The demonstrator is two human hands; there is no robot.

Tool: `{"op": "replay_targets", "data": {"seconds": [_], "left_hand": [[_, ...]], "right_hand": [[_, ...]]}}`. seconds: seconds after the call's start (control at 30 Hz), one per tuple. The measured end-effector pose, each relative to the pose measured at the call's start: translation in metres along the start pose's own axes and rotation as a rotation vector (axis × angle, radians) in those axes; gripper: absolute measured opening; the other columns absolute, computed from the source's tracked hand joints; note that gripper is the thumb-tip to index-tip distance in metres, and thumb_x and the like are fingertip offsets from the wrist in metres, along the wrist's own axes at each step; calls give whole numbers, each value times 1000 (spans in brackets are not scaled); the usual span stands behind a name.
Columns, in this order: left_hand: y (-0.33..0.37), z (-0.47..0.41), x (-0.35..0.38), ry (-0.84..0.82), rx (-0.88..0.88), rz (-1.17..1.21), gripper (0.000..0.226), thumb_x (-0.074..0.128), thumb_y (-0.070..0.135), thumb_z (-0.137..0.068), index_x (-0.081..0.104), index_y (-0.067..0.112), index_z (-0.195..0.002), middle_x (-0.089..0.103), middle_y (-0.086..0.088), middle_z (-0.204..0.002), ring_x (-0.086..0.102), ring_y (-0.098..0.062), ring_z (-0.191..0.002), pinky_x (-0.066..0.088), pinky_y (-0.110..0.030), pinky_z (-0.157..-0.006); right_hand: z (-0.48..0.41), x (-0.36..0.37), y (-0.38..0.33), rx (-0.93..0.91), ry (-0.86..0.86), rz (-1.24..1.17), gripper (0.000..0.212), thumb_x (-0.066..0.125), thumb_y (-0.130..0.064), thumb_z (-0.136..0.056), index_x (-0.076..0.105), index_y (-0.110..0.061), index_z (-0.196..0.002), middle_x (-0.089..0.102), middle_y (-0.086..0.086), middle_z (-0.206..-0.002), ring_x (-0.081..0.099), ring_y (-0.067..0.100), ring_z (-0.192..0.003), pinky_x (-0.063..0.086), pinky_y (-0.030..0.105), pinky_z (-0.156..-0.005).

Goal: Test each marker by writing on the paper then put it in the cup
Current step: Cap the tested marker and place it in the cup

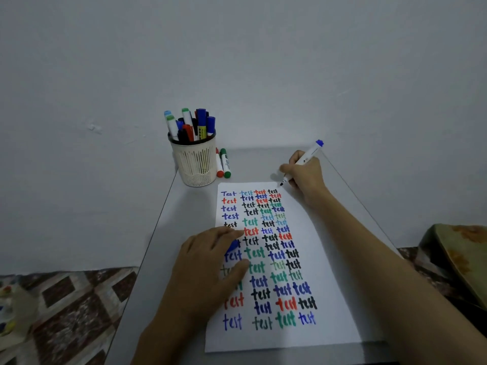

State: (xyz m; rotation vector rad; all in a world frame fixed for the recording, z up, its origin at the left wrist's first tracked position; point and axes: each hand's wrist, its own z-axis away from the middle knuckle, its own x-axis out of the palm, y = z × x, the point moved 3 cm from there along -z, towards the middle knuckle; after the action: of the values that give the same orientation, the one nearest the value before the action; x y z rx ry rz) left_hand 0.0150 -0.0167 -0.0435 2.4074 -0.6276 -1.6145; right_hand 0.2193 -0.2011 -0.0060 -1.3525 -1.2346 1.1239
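Note:
A white sheet of paper (326, 264) lies on the grey table, covered in columns of the word "test" in blue, red, green and black. My right hand (305, 175) grips a white marker with a blue end (309, 155), its dark tip touching the paper's top right corner. My left hand (208, 264) presses flat on the paper's left side, and a blue cap shows under its fingers. A cream mesh cup (196, 164) at the table's far left corner holds several markers (191, 125). A red marker (219, 164) and a green marker (225, 163) lie beside the cup.
The small grey table (158, 285) stands against a pale wall (237, 61). A patterned brown floor covering (66, 306) lies to the left, and a green patterned cushion (458, 254) sits at the right edge.

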Motion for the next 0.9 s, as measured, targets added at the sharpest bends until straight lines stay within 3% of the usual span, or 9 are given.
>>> {"op": "replay_targets", "data": {"seconds": [0.5,0.7,0.9], "left_hand": [[1,0,-1,-47,-24,7,60,25,67,-81,39,39,-132,40,18,-130,34,0,-118,17,-22,-102],[1,-1,-1,-51,-19,17,58,28,65,-82,42,37,-131,43,17,-128,38,-2,-118,19,-23,-101],[2,-1,-2,-62,-26,24,59,26,65,-81,40,38,-131,41,17,-130,36,-1,-119,16,-21,-101]], "right_hand": [[-7,2,13,-58,-38,75,38,64,9,-76,41,-16,-59,42,2,-54,40,10,-45,36,18,-40],[-7,7,12,-134,-45,183,38,65,8,-72,40,-16,-58,44,0,-54,42,13,-50,39,25,-50],[-7,4,11,-137,-43,137,37,61,10,-76,40,-16,-60,42,1,-56,40,6,-44,37,18,-45]]}}
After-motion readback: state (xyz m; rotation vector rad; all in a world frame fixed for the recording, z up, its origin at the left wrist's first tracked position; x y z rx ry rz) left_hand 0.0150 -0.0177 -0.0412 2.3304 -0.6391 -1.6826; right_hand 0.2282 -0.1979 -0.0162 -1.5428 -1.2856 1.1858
